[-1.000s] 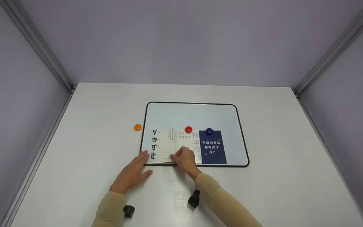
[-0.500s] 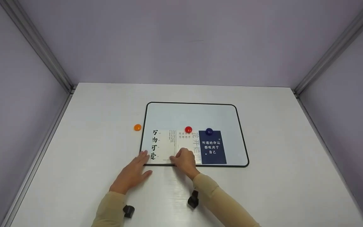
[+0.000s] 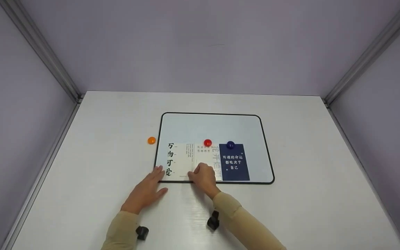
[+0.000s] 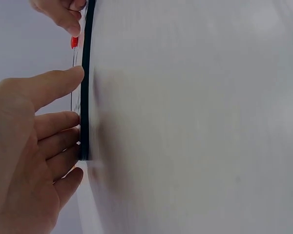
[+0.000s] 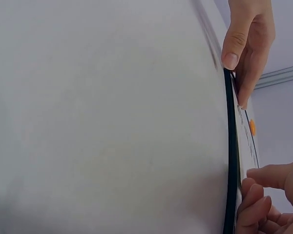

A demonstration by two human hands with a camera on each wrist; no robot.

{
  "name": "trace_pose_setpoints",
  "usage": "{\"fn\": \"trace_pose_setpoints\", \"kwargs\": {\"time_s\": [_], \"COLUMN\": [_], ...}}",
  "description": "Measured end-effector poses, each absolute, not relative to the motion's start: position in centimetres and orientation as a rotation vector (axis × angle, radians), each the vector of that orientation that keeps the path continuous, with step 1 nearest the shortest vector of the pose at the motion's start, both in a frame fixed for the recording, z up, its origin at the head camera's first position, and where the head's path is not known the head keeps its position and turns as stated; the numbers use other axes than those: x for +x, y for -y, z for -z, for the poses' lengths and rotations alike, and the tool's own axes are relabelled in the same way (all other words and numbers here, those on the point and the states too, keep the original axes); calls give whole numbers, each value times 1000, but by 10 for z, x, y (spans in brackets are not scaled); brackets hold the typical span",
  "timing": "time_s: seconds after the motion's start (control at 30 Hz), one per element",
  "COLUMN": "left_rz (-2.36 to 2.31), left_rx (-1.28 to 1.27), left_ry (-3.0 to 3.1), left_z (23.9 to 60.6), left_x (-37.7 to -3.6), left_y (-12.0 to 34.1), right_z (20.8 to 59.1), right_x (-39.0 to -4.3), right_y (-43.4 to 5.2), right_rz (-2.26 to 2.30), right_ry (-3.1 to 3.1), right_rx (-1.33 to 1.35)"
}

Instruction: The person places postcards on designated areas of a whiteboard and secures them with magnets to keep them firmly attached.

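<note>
A cream card (image 3: 182, 159) with black lettering lies on the left part of the black-framed whiteboard (image 3: 210, 126). At the card's lower right corner, the thumb and curled index finger of my right hand (image 3: 204, 177) pinch its edge. My left hand (image 3: 146, 191) rests at the board's front left corner, fingers straight over the card's lower left corner and thumb spread out. In the left wrist view the left hand (image 4: 34, 131) has its fingertips right at the dark frame. A pale lettered card (image 3: 207, 156), partly hidden by my right hand, lies beside a navy card (image 3: 234, 165).
A red round magnet (image 3: 207, 142) sits on the pale card's top edge, a dark blue one (image 3: 230, 144) on the navy card's. An orange round magnet (image 3: 151, 140) lies on the white table (image 3: 116, 121), left of the board. Wrist cameras (image 3: 213, 221) hang under both forearms.
The cream card has come down flatter and squarer to the board, its top edge shifting slightly toward me. My right hand has moved very little; the left hand has stayed in place.
</note>
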State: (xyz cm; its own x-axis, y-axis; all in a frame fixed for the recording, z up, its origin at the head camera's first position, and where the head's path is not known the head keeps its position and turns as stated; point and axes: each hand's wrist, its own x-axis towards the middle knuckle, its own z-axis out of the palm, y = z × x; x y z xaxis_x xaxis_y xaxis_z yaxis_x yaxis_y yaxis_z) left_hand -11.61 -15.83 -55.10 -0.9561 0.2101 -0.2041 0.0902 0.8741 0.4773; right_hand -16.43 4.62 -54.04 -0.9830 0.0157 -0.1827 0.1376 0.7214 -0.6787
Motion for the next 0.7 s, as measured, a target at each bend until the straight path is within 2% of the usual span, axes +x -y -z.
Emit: {"fn": "trace_pose_setpoints", "kwargs": {"time_s": [0.33, 0.7], "left_rz": [-713, -711], "left_rx": [238, 228], "left_ry": [-2822, -2805], "left_z": [552, 550], "left_x": [-116, -117], "left_y": [158, 159], "right_z": [538, 532], "right_x": [-162, -156], "right_y": [-53, -61], "right_rz": [1168, 957], "right_ry": [-2753, -2839], "right_rx": [-6, -443]}}
